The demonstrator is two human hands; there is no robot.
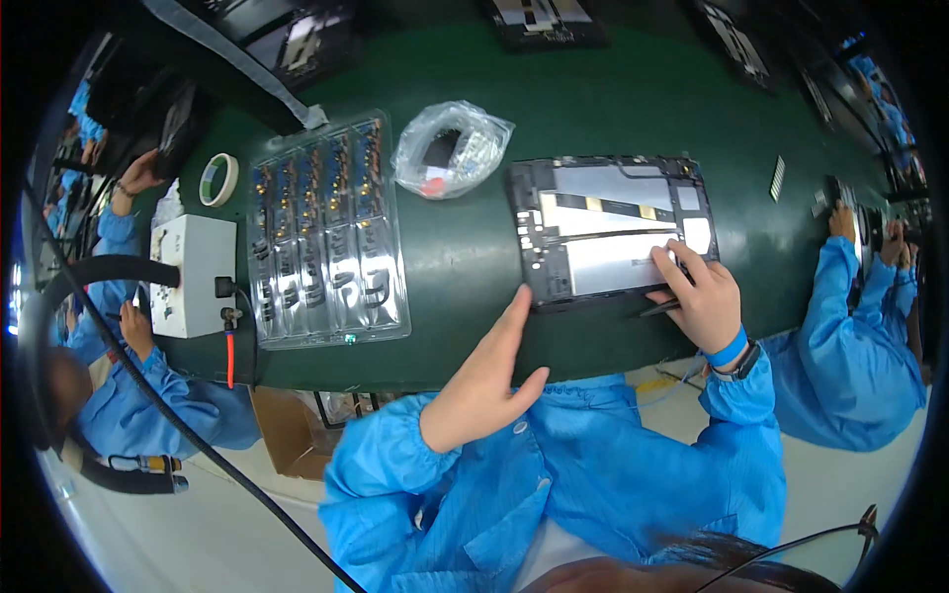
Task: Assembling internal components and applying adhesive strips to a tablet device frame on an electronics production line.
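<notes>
An opened tablet lies face down on the green table, its silver inner plates and dark flat cables showing. My left hand is open, fingers straight and thumb apart, with its fingertips at the tablet's near left corner; it holds nothing. On the tablet's near right part rests my right hand, two fingers laid on a silver plate. A slim black tool sticks out from under that hand's curled fingers; its exact kind is hidden.
Left of the tablet are a clear plastic tray of small parts, a clear plastic bag, a tape roll and a white box with hoses. More opened tablets lie at the far side. Co-workers in blue sit on both sides.
</notes>
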